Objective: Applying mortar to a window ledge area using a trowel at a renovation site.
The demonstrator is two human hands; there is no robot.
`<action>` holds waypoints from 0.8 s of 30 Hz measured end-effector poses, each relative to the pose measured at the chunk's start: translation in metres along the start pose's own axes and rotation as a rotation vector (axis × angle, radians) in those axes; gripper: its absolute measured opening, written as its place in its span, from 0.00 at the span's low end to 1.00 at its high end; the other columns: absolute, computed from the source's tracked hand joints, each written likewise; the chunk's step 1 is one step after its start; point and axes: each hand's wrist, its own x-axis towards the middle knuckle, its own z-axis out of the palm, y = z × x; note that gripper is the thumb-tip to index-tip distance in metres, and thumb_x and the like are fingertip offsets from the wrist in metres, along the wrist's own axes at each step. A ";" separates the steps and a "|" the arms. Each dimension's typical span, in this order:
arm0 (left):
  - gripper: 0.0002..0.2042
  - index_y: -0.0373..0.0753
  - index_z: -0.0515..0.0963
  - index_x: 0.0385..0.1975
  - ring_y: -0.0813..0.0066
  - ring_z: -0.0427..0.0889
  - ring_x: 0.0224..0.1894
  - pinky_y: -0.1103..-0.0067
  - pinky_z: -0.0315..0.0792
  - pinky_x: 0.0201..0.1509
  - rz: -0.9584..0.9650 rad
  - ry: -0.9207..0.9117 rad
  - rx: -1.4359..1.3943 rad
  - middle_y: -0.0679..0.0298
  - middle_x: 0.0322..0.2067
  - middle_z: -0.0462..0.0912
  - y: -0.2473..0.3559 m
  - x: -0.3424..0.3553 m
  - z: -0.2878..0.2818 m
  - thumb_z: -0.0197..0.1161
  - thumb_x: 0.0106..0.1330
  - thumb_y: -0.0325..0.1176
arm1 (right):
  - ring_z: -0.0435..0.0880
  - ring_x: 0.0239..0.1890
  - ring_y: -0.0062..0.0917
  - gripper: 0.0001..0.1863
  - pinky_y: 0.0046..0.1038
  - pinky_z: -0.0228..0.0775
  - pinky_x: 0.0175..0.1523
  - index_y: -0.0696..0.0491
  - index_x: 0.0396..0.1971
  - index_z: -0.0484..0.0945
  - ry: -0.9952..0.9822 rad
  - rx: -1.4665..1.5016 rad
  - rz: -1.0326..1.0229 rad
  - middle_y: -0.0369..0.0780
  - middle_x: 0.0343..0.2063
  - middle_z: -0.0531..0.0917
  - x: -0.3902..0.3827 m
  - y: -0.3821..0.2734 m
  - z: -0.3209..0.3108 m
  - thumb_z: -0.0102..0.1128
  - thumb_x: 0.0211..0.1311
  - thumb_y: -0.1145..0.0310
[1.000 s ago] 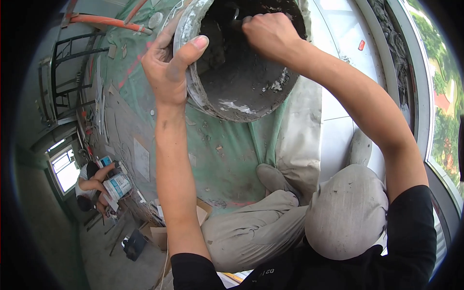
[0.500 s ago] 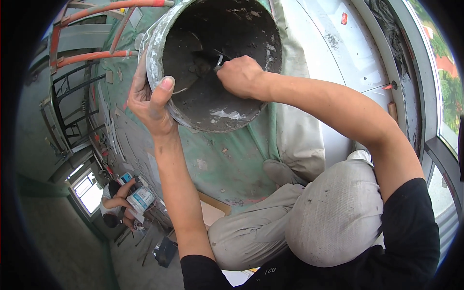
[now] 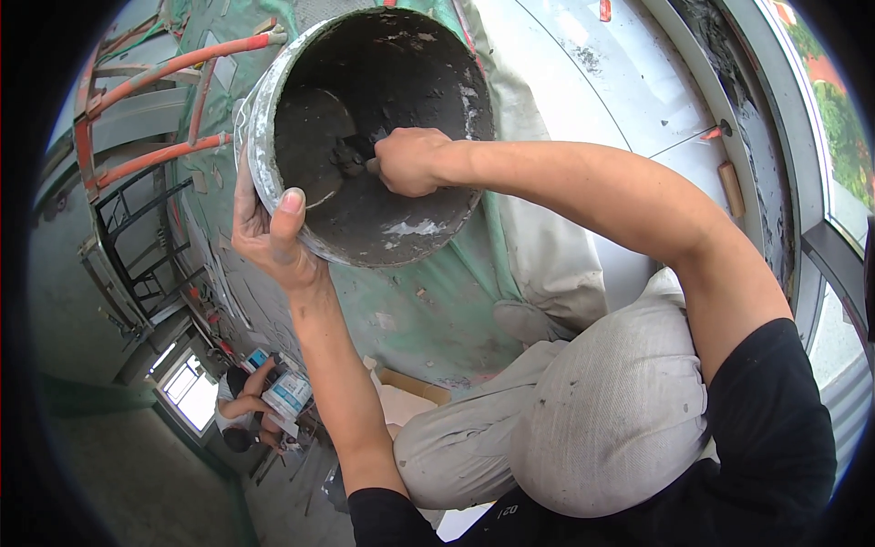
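A round bucket (image 3: 263, 146) is tilted with its mouth toward me, its rim crusted white and its inner wall smeared dark grey. My left hand (image 3: 281, 244) grips the rim at the near left, thumb on the edge and fingers around the outside. Inside the bucket, my right hand (image 3: 415, 162) is closed around the handle of a trowel (image 3: 372, 166). Its blade is mostly hidden by a clump of dark wet mortar (image 3: 349, 157) near the bucket's bottom.
Green sheeting (image 3: 401, 314) covers the floor beneath, beside a pale cloth (image 3: 547, 210) and white tiles (image 3: 611, 100). Orange metal frames (image 3: 169, 64) stand at far left. A window (image 3: 834, 118) runs along the right. Another person (image 3: 241, 401) crouches near a white bucket (image 3: 290, 394) at lower left.
My right hand has moved left and slightly down inside the bucket with the trowel. The blade end now carries a dark clump. The bucket and my left hand appear a little further left.
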 end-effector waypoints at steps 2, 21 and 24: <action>0.46 0.16 0.76 0.75 0.53 0.89 0.69 0.63 0.80 0.78 -0.003 0.001 0.000 0.41 0.68 0.86 -0.001 -0.001 0.003 0.81 0.57 0.39 | 0.96 0.56 0.51 0.17 0.50 0.89 0.59 0.62 0.50 0.94 -0.005 0.015 -0.008 0.55 0.48 0.96 -0.002 0.003 0.002 0.67 0.65 0.73; 0.46 0.17 0.75 0.76 0.55 0.82 0.75 0.59 0.71 0.83 0.154 -0.035 0.076 0.44 0.74 0.80 -0.012 -0.021 0.008 0.84 0.60 0.40 | 0.72 0.16 0.17 0.27 0.28 0.59 0.19 0.53 0.26 0.82 -0.261 0.966 0.145 0.32 0.21 0.78 -0.022 0.027 -0.008 0.69 0.84 0.48; 0.45 0.17 0.77 0.74 0.55 0.82 0.74 0.59 0.71 0.83 0.135 0.001 0.059 0.45 0.73 0.82 -0.007 -0.019 -0.001 0.84 0.60 0.40 | 0.72 0.15 0.17 0.25 0.27 0.59 0.19 0.55 0.30 0.84 -0.235 0.987 0.084 0.32 0.21 0.79 -0.039 0.030 -0.016 0.67 0.86 0.50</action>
